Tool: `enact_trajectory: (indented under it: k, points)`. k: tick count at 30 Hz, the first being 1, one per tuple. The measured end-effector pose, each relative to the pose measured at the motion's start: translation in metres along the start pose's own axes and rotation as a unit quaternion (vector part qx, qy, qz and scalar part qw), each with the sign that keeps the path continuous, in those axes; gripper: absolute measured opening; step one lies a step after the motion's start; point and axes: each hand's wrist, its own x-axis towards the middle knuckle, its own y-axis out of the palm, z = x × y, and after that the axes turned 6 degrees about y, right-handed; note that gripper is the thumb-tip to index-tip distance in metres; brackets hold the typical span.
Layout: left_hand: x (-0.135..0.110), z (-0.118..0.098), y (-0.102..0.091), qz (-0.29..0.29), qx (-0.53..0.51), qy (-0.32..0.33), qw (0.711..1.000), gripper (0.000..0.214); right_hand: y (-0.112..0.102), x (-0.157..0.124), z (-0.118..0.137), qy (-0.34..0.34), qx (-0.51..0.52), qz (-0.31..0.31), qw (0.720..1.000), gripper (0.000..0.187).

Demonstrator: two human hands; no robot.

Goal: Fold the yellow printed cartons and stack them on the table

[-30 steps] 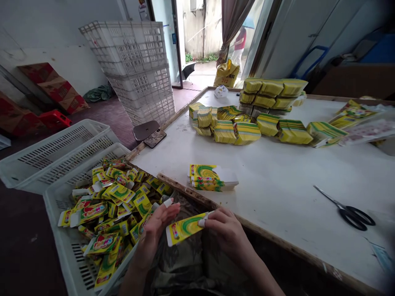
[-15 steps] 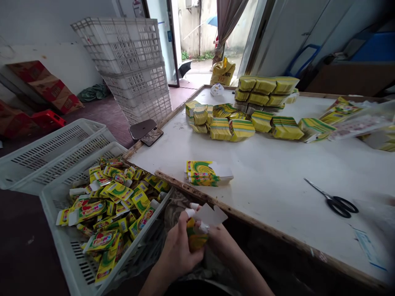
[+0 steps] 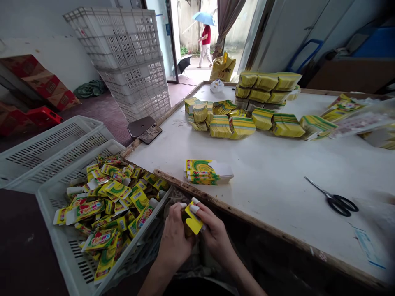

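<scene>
Yellow cardboard box (image 3: 194, 221) is in both hands, just off the near edge of the white table (image 3: 271, 172). The left hand (image 3: 176, 232) is curled around one side, and the right hand (image 3: 212, 228) grips the other — white covers (image 3: 194, 209) are on some fingertips. From the box, a small stack of flat cartons (image 3: 202, 172) lies at 12 o'clock. At 9 o'clock, a plastic crate (image 3: 60, 242) holds lots of little yellow boxes (image 3: 106, 209). A phone (image 3: 150, 134) lies at 11 o'clock, black-handled scissors (image 3: 330, 197) at 3 o'clock — and a tall pile of yellow bundles (image 3: 259, 95) at 1 o'clock.
</scene>
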Motion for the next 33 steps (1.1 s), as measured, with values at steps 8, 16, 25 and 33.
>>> enact_trajectory:
  k: [8,16,25,33]
  points:
    - [0.006,-0.003,-0.024,0.094,0.027,-0.004,0.995,0.052,-0.027,0.009,0.009,-0.005,-0.121,0.164,0.979,0.026]
    - [0.013,-0.018,-0.027,0.117,0.050,0.037,0.991,0.056,-0.028,0.014,0.019,-0.012,-0.045,0.117,0.992,0.027]
    - [0.021,0.007,-0.027,-0.337,-0.516,-0.212,0.759,0.049,-0.056,0.081,0.008,-0.023,-0.141,-0.155,0.978,0.055]
    - [0.018,0.024,-0.017,-0.263,-0.513,-0.298,0.760,0.034,-0.081,0.120,-0.016,-0.010,-0.355,-0.116,0.928,0.046]
